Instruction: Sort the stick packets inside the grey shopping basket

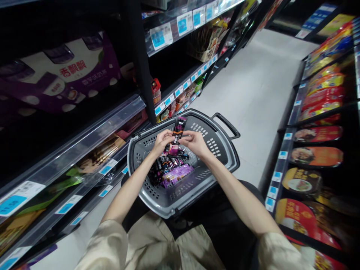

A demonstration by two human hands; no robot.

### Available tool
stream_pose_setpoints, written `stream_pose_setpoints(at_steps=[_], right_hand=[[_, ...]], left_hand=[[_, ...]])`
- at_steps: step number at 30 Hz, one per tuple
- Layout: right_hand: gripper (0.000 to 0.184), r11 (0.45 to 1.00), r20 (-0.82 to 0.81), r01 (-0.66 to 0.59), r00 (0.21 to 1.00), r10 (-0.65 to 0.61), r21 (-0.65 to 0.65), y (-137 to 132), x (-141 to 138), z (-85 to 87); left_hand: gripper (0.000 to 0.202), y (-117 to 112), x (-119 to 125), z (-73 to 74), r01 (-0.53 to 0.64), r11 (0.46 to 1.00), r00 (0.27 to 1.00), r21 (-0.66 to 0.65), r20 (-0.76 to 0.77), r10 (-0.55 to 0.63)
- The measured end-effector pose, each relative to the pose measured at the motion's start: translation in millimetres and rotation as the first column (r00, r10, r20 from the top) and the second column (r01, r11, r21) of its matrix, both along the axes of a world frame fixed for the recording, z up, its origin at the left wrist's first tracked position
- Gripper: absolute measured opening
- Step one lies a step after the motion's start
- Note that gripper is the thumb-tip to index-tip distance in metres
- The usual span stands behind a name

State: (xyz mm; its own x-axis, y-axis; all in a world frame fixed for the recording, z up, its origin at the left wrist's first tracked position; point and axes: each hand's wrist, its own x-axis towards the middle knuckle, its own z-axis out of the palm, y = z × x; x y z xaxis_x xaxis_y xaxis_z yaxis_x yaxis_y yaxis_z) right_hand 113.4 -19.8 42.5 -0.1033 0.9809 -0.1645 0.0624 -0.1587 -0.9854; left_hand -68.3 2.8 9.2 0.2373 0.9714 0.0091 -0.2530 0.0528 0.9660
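Note:
Over the shopping basket (222, 144), both my hands grip a slim black and purple sachet (178, 131), held upright with its printed face toward me. My left hand (164, 141) pinches its left edge, while my right hand (194, 142) has thumb and fingers closed on the right edge. Below them in the grey basket lie several more dark sachets (165, 165) in a loose pile. A purple packet (177, 175) rests against that pile on the near side. The fingertips behind the sachet are partly hidden.
Shelves with price tags (183, 23) rise on the left, holding a large purple milk tea multipack (64, 71). On the right, another shelf holds packaged foods, with red and orange packs (316, 155). A pale floor aisle (261, 82) runs between. The basket's handle (227, 125) sticks out at the far right.

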Motion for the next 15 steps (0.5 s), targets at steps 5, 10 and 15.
stream_pose_setpoints(at_steps=[5, 10, 15], right_hand=[[0.039, 0.997, -0.010, 0.060, 0.998, -0.059, 0.042, 1, -4, 2.9], [0.037, 0.996, -0.073, 0.087, 0.993, -0.089, -0.020, 2, -6, 6.4], [0.042, 0.992, -0.116, 0.121, 0.986, -0.123, -0.026, 7, -7, 3.1]], left_hand=[[0.043, -1, 3, -0.6, -0.021, 0.999, 0.998, 0.042, -0.057, 0.023], [0.053, 2, 6, -6.9, -0.074, 0.996, 0.995, 0.052, -0.059, 0.077], [0.051, 4, 5, -12.0, -0.031, 0.997, 0.998, 0.071, -0.059, 0.035]])
